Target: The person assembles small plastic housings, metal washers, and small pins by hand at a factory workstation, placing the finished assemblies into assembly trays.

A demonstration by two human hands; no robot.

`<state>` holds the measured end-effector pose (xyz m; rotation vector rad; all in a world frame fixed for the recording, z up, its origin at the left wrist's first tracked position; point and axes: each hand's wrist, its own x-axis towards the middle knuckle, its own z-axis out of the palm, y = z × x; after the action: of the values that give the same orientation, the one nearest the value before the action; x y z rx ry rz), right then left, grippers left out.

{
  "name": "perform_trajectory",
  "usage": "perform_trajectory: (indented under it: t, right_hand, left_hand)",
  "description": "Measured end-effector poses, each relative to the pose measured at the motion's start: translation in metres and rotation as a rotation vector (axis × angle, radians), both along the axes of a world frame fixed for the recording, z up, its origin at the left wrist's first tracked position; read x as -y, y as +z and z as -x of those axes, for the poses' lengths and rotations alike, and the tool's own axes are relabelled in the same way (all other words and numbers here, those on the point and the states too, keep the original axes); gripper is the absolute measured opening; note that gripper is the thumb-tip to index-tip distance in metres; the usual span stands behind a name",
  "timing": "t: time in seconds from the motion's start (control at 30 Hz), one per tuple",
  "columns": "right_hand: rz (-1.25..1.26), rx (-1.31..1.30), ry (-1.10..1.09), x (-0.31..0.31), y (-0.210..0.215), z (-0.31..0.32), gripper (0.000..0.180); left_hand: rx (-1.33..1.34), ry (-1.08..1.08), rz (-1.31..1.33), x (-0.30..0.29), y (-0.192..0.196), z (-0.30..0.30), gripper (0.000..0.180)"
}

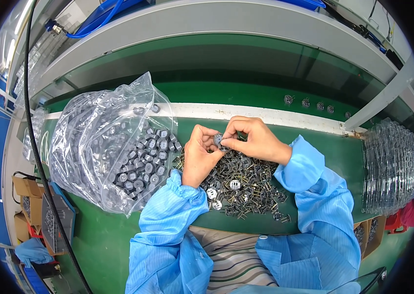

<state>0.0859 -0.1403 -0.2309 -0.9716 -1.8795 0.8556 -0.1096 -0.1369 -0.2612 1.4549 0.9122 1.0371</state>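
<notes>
Over the green bench, the left hand (pixel 198 156) and right hand (pixel 256 139) both pinch one small round grey core (pixel 218 139) above the heap of dark pinned parts (pixel 243 183), seemingly mid-fitting, which likely needs careful alignment next.

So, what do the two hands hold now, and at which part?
Both hands, left hand and right hand, pinch one small grey round part between their fingertips, at its outer edge, above the pile of small pinned parts. The exact grip is too small to tell.
</notes>
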Motion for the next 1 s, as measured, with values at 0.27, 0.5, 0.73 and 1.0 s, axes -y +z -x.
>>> perform_trajectory:
  t: [0.27,0.5,0.73,1.0]
  right_hand:
    - [-0.012,0.04,-0.035,-0.005,0.0,-0.005,0.014]
    - [-0.301,0.109,-0.102,0.001,0.003,0.005,0.016]
    - [0.132,-0.197,-0.091,0.006,-0.007,0.012,0.014]
    - [-0.451,0.473,-0.608,-0.055,-0.025,-0.072,0.01]
  left_hand:
    - [0.172,-0.123,0.113,0.001,0.005,-0.001,0.032]
    - [0.168,-0.041,0.034,0.002,-0.005,-0.004,0.028]
    - [-0.257,0.116,-0.477,0.003,0.004,0.001,0.046]
    - [-0.831,0.361,-0.456,-0.024,0.01,0.052,0.048]
